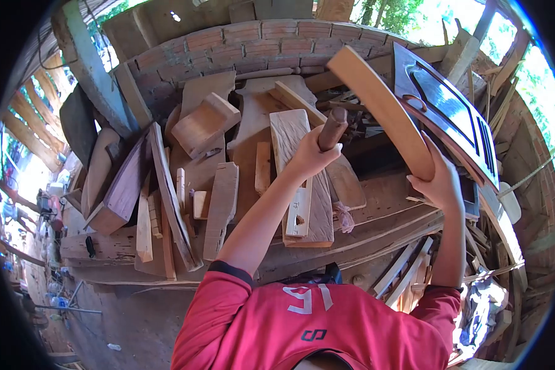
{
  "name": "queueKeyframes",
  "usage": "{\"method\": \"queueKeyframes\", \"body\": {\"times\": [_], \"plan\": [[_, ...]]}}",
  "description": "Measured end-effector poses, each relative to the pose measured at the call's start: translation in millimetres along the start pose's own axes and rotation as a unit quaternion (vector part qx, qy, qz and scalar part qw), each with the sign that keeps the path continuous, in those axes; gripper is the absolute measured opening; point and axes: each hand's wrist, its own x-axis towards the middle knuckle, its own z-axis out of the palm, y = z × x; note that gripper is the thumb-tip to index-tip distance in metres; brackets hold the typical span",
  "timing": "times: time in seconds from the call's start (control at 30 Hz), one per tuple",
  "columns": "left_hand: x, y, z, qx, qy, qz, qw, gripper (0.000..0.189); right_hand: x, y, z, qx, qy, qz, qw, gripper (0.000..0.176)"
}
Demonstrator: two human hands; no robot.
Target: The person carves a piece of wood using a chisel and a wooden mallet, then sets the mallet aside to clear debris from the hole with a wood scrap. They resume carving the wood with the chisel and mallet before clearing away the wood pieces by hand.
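Note:
My left hand (pixel 315 153) is wrapped round a short, dark wooden handle (pixel 333 128) that points up and away. What lies at the handle's lower end is hidden by the hand. A long, flat, slightly curved wooden board (pixel 376 102) rises toward the upper left from my right hand (pixel 439 176), whose thumb and fingers grip its lower end. The two held things are apart. Below my left hand, a pale block with a hole (pixel 298 213) lies on a rough plank (pixel 319 216).
Wood pieces cover the workbench (pixel 376 197), among them a box-like block (pixel 206 125) and an upright-edged board (pixel 221 209). A brick wall (pixel 228 43) stands behind. At the right lean a glossy dark panel (pixel 444 105) and scrap sticks (pixel 407 265). A post (pixel 92 68) stands left.

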Motion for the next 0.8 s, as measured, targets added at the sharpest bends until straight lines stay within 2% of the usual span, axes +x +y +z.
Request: {"method": "queueKeyframes", "body": {"times": [0.03, 0.13, 0.2, 0.27, 0.33, 0.43, 0.5, 0.6, 0.67, 0.7, 0.8], "plan": [[-1, 2, 0, 0.017, 0.007, -0.020, 1.000, 0.029, 0, 5, 6, 0.014, 0.000, 0.036, 0.999, 0.085], [-1, 7, -2, 0.027, -0.006, -0.011, 1.000, 0.028, -9, 37, 57, 0.082, 0.020, 0.035, 0.996, 0.083], [1, 5, -3, 0.028, -0.015, -0.019, 0.999, 0.027, -15, 39, 90, 0.158, -0.027, 0.085, 0.983, 0.077], [2, 5, 2, 0.031, -0.025, -0.028, 0.999, 0.027, -17, 49, 136, 0.196, -0.139, 0.179, 0.954, 0.069], [1, 8, 9, 0.032, 0.035, 0.051, 0.998, 0.018, -21, 45, 178, 0.189, -0.150, 0.179, 0.954, 0.061], [2, -2, 6, 0.029, 0.014, 0.030, 0.999, 0.014, -15, 13, 196, 0.213, -0.138, 0.170, 0.952, 0.058], [-1, -18, -1, 0.070, 0.026, -0.003, 0.997, 0.017, -3, 5, 189, 0.173, -0.192, 0.185, 0.948, 0.055], [-4, -5, 1, 0.012, 0.045, 0.020, 0.999, 0.013, 0, 10, 199, 0.158, -0.180, 0.173, 0.955, 0.055], [-7, -1, 6, 0.002, 0.054, 0.007, 0.999, 0.012, 1, 21, 201, 0.149, -0.179, 0.161, 0.959, 0.055], [-9, -1, 6, 0.009, 0.044, -0.011, 0.999, 0.017, 4, 27, 201, 0.127, -0.171, 0.144, 0.966, 0.056], [-5, 0, 15, 0.030, 0.124, 0.003, 0.992, 0.018, 14, 48, 205, 0.097, -0.172, 0.110, 0.974, 0.057]]}}
